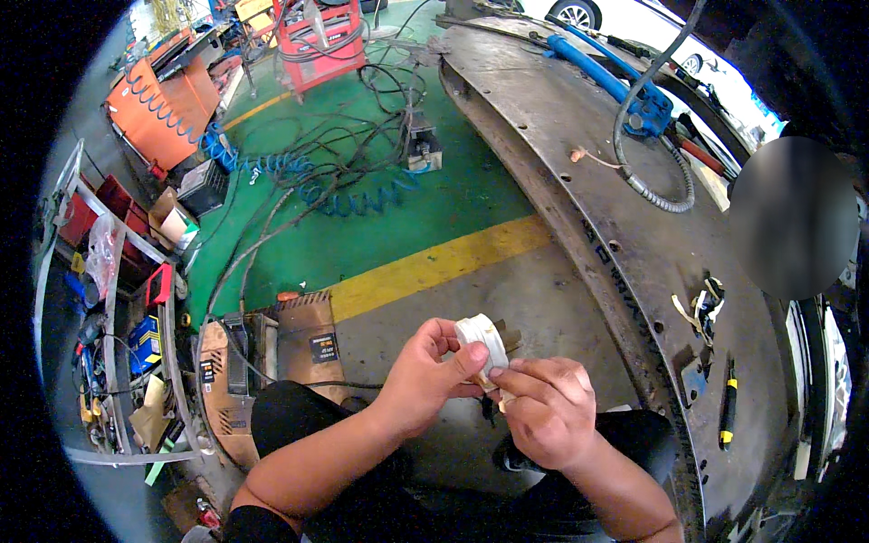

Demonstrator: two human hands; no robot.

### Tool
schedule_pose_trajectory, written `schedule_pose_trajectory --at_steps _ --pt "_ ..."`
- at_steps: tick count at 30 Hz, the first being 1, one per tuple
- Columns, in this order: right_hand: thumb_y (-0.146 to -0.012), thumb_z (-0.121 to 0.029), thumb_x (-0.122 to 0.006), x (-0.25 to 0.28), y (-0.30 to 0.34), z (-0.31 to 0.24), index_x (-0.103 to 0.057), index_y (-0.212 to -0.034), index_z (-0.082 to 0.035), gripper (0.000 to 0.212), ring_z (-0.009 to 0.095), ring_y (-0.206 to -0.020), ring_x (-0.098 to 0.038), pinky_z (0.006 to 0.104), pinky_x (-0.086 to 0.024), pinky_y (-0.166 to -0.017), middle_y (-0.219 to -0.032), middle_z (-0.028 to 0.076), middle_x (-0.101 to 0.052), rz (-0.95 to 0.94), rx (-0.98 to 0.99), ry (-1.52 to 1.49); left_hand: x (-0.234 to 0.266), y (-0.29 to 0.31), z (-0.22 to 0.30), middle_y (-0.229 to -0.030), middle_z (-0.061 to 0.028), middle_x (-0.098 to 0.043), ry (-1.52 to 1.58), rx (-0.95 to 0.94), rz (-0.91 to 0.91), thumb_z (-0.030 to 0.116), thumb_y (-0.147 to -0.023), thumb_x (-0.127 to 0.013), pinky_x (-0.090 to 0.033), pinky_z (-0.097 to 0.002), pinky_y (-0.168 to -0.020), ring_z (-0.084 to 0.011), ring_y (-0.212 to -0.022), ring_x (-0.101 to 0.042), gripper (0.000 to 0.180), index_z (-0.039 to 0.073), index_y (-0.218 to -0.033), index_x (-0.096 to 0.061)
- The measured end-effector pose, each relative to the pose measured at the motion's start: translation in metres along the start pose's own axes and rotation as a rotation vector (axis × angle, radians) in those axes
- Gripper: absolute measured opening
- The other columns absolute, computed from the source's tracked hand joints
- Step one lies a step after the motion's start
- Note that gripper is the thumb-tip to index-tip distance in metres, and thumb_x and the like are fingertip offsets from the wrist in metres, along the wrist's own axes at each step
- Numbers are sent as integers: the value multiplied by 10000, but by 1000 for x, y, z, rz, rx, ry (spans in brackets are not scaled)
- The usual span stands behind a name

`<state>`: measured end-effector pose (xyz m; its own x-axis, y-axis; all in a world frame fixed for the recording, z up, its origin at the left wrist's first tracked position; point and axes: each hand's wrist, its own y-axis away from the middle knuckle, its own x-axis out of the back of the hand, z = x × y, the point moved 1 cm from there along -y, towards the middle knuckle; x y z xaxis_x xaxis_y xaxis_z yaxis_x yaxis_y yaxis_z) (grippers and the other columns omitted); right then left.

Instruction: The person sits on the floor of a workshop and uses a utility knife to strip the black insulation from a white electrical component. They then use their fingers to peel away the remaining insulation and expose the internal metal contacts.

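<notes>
In front of me, a white roll (484, 339) that looks like tape is held up on edge. My left hand (427, 369) is closed around its left side, with the thumb on its near face. The fingers of my right hand (550, 407) are pinched together at its lower right edge. A small pale strip (506, 398) shows by those fingertips; whether it is still joined to the roll is hidden. Behind the roll sits a brownish flat piece (511, 338) that I cannot make out.
A long metal bench (579, 136) runs along my right, bearing a black-and-yellow cutter (729, 407), tape scraps (701, 308) and a blue hydraulic tool (597, 72). Flattened cardboard (308, 330) lies left of my knees. Cables (362, 136) tangle over the green floor; a cluttered rack (127, 262) stands left.
</notes>
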<state>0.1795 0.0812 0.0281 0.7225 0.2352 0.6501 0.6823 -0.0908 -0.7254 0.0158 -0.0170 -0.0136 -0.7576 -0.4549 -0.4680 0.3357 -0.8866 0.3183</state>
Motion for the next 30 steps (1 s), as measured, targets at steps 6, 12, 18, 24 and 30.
schedule_pose_trajectory --at_steps 6,12,18,24,30 --pt "-699 -8 -713 3 0 -11 -555 -904 -119 282 212 -839 -641 369 -485 -726 -996 44 -729 -39 13 -19 -5 1 -4 -1034 -78 -658 81 9 -1 461 -993 -591 -582 -379 -749 -199 -918 -678 425 77 -1171 -555" --pt "-711 133 -729 19 4 -5 -495 -941 -147 431 212 -761 -604 365 -475 -689 -871 35 -701 101 -115 -211 23 -15 18 -932 -88 -655 354 -76 154 710 -977 -314 -466 -336 -600 -209 -713 -602 747 68 -1226 -603" --pt "-759 47 -812 16 9 9 -637 -1065 -44 365 267 -769 -678 354 -545 -706 -894 126 -702 237 -374 -393 17 -1 36 -976 -128 -646 461 -38 -184 766 -927 -296 -374 -312 -478 -208 -599 -539 907 13 -1360 -554" --pt "-745 -2 -844 32 3 -3 -718 -1099 -30 377 225 -793 -657 314 -522 -668 -894 120 -673 148 -462 -411 7 0 18 -1023 -154 -633 470 8 -358 779 -903 -328 -441 -337 -493 -236 -644 -581 921 33 -1403 -531" --pt "-746 -113 -899 29 9 6 -618 -897 -69 322 213 -831 -626 310 -502 -733 -905 94 -649 193 -537 -629 15 -6 0 -990 -219 -636 724 16 -662 710 -979 -241 -438 -365 -445 -300 -541 -571 850 14 -1349 -560"
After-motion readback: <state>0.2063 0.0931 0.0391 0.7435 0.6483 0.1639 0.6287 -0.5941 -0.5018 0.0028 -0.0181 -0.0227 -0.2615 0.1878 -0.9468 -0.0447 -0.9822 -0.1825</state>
